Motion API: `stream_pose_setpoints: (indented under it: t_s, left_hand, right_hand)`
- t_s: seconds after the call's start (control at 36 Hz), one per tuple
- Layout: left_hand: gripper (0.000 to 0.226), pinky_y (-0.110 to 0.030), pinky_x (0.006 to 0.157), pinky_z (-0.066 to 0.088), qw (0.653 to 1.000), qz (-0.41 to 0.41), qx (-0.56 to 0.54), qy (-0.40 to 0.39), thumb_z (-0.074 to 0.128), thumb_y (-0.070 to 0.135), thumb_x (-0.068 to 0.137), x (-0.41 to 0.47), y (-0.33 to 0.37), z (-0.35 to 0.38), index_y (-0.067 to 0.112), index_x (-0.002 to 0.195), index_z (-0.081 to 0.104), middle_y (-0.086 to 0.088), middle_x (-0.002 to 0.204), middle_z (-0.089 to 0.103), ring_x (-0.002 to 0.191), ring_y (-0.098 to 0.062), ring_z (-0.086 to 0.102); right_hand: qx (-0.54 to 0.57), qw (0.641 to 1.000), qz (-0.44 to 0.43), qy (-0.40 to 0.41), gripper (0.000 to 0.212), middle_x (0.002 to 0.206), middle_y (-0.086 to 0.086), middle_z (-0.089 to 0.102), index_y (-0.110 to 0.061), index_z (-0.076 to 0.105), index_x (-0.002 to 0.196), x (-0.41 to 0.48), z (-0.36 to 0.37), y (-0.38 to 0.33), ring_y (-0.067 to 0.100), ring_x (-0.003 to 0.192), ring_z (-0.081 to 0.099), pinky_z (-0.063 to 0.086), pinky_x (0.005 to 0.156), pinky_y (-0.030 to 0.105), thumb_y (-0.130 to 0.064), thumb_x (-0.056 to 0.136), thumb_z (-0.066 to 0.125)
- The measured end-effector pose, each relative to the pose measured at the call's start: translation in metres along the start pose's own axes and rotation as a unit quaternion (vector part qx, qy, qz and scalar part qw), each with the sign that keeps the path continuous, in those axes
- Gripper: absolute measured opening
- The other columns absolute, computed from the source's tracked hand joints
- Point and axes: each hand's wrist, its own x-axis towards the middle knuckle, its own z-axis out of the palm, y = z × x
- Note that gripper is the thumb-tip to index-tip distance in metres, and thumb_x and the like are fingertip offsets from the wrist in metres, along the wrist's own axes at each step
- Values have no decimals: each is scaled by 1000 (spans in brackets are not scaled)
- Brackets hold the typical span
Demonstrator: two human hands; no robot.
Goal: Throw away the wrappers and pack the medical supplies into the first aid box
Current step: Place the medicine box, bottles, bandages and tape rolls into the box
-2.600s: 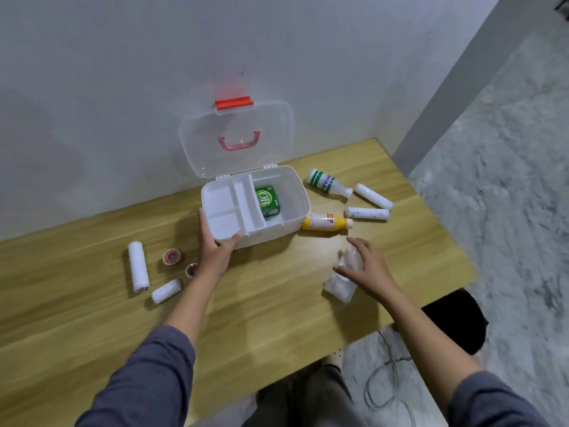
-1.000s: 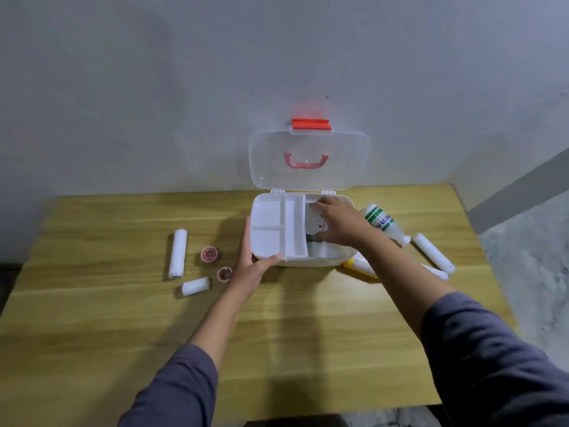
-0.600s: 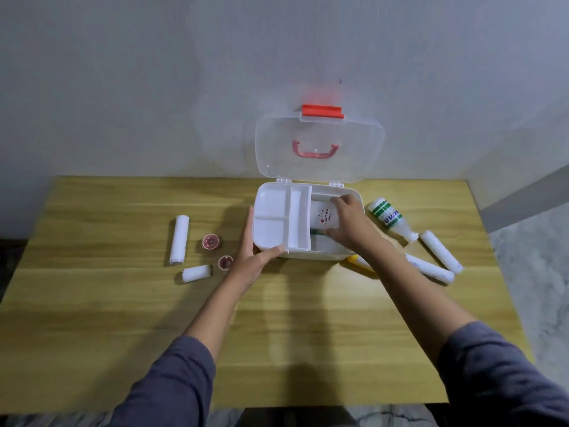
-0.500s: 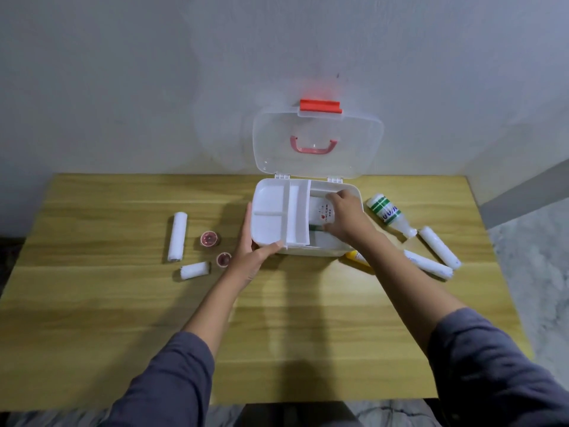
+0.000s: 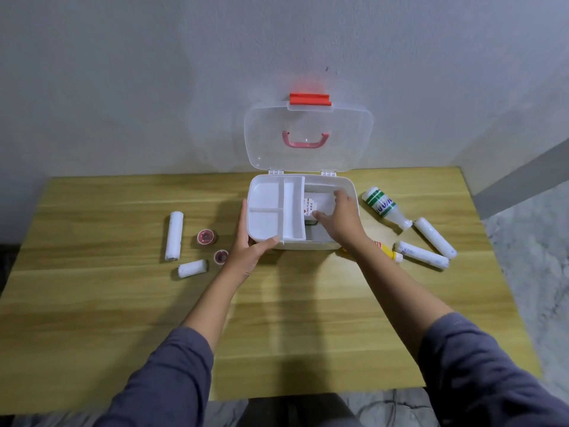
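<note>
The white first aid box (image 5: pixel 345 245) stands open at the table's back, its clear lid (image 5: pixel 348 140) with a red latch leaning upright against the wall. My left hand (image 5: pixel 251 245) grips the box's front left corner, beside the divided tray (image 5: pixel 266 217). My right hand (image 5: pixel 340 221) is inside the right compartment, fingers on a white packet (image 5: pixel 318 203) with a red-printed label. A dark green item (image 5: pixel 311 223) peeks out under the packet.
Left of the box lie a long white bandage roll (image 5: pixel 174 235), a short roll (image 5: pixel 192 268) and two small red tape rolls (image 5: pixel 207 236) (image 5: pixel 220 257). On the right lie a green-striped white bottle (image 5: pixel 383 206), a yellow bottle (image 5: pixel 388 251) and two white rolls (image 5: pixel 434 237) (image 5: pixel 421 255).
My right hand picked the white packet up from the table's right side and carried it into the box's right compartment, lowering it over the green item. My left hand has stayed on the box.
</note>
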Motion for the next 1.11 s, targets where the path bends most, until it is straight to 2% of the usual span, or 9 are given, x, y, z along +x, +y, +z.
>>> stream_pose_setpoints:
  t_s: [0.08, 0.17, 0.36, 0.47, 0.67, 0.83, 0.89, 1.0, 1.11]
  left_hand:
    - [95, -35, 118, 23, 1000, 0, -2, 0, 68, 3, 79, 0, 2, 0, 33, 147, 9, 8, 156, 19, 142, -8, 22]
    - [95, -35, 118, 23, 1000, -3, 3, -2, 67, 3, 80, -1, 3, 0, 32, 147, 8, 8, 157, 18, 142, -8, 21]
    - [94, -33, 117, 23, 1000, 1, 14, -5, 67, 3, 80, -1, 5, 0, 31, 148, 7, 7, 157, 16, 143, -9, 20]
    - [94, -34, 118, 22, 1000, 2, 20, -5, 67, 3, 80, -1, 5, 0, 29, 148, 7, 7, 158, 14, 143, -10, 18]
    - [96, -33, 117, 21, 1000, 8, 24, -12, 68, 5, 79, 1, 2, -2, 31, 147, 7, 7, 158, 15, 143, -11, 20]
    - [94, -33, 117, 22, 999, 22, 22, -9, 67, 3, 79, 1, 0, -2, 28, 148, 8, 5, 157, 16, 142, -11, 21]
    - [94, -32, 116, 23, 999, 23, 26, -12, 67, 4, 79, 1, -1, -2, 28, 148, 7, 5, 157, 16, 142, -11, 22]
    - [93, -21, 103, 27, 999, 26, 33, -15, 66, 6, 81, 1, -2, -2, 30, 147, 5, 12, 152, 20, 137, -8, 26]
    - [93, -22, 105, 27, 999, 28, 24, -12, 65, 4, 81, 0, -2, -1, 28, 148, 5, 5, 156, 18, 139, -11, 25]
  right_hand:
    - [33, 998, 46, -7, 63, 132, 14, 50, -6, 35, 134, 8, 2, -1, 29, 116, 50, 40, 84, 31, -26, 83, 66]
    - [68, 995, 72, -25, 65, 135, 12, 49, -7, 35, 136, 13, 8, -3, 29, 118, 50, 44, 91, 34, -30, 83, 66]
    - [57, 996, 58, -33, 56, 135, 12, 50, -7, 37, 134, 12, 17, -9, 29, 118, 50, 38, 82, 30, -30, 87, 58]
    - [21, 998, 30, -53, 54, 137, 14, 49, -5, 33, 137, 7, 11, -12, 29, 120, 49, 41, 90, 33, -25, 91, 52]
    - [128, 985, -59, 99, 38, 126, 10, 58, -7, 51, 124, -21, -30, -1, 21, 117, 54, 43, 97, 29, -13, 86, 56]
    - [229, 954, -22, 191, 38, 115, 6, 61, -9, 54, 117, -51, -52, 58, 12, 105, 57, 44, 93, 25, -8, 80, 65]
    - [199, 968, 8, 154, 41, 119, 8, 59, -7, 54, 117, -56, -49, 83, 17, 113, 54, 43, 95, 29, -8, 78, 68]
    - [33, 998, -6, 50, 51, 122, 13, 56, -6, 54, 120, -62, -37, 114, 25, 116, 50, 33, 91, 21, -7, 73, 73]
    - [-53, 997, -32, 40, 51, 120, 13, 57, -10, 55, 122, -61, -27, 117, 29, 114, 50, 36, 91, 30, -9, 74, 71]
